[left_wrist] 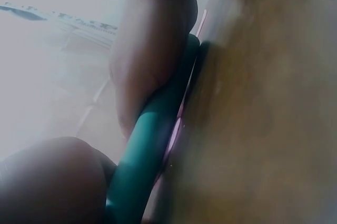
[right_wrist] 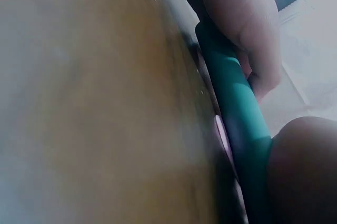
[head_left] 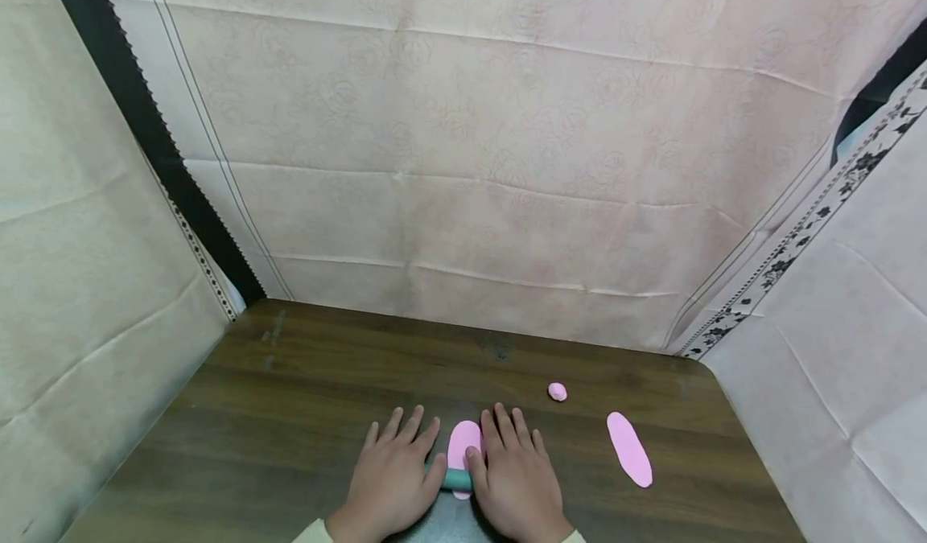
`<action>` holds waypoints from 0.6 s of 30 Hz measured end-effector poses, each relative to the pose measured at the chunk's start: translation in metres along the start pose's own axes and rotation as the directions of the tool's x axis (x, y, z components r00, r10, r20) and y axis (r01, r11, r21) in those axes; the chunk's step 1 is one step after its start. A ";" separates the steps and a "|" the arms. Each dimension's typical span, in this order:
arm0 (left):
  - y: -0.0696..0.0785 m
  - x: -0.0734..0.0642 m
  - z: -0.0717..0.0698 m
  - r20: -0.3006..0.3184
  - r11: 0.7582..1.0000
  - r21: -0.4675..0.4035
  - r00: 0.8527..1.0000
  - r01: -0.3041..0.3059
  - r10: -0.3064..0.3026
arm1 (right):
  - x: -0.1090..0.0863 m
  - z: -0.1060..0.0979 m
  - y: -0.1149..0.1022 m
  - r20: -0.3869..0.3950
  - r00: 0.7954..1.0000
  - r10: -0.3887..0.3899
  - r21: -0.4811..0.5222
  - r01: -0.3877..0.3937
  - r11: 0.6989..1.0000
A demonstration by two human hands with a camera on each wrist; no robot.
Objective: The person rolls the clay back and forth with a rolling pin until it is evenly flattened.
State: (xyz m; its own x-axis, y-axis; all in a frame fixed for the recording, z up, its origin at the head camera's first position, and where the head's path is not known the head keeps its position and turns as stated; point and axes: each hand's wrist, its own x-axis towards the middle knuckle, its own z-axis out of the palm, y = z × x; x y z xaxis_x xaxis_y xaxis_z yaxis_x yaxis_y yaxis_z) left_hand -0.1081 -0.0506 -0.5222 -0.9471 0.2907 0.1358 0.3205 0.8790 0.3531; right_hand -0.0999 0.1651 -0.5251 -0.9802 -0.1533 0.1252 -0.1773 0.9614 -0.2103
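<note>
A green rolling pin [head_left: 457,480] lies crosswise over a flat pink strip of dough [head_left: 463,440], which shows beyond the pin and a little on its near side. On the pin's left end rests my left hand [head_left: 394,479], its fingers straight and pointing away from me. My right hand [head_left: 516,479] lies flat over the other end, fingers straight too. Both wrist views show the green pin [left_wrist: 145,145] under the hands, with the pink dough [right_wrist: 223,135] thin beneath it. The palms hide the pin's ends in the head view.
A second flattened pink strip [head_left: 630,450] lies to the right on the brown wooden table [head_left: 304,382]. Farther back is a small pink lump [head_left: 557,392]. Pale patterned cloth [head_left: 463,165] hangs behind the table and along both sides.
</note>
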 end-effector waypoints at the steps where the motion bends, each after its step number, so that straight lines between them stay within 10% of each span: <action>1: 0.000 0.004 0.000 0.002 1.000 0.001 1.000 0.006 -0.006 | 0.002 0.000 0.000 -0.010 1.000 0.000 -0.003 0.000 1.000; 18: -0.012 0.055 0.004 0.073 0.998 -0.024 0.995 0.065 -0.063 | 0.048 0.002 0.016 -0.009 1.000 -0.006 0.051 0.007 0.999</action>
State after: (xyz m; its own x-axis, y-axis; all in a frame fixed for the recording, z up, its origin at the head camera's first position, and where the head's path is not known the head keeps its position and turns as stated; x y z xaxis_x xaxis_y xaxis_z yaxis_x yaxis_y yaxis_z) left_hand -0.1643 -0.0434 -0.5231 -0.9642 0.2613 0.0453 0.2583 0.8868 0.3831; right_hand -0.1494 0.1728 -0.5243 -0.9782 -0.1575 0.1354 -0.1883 0.9474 -0.2588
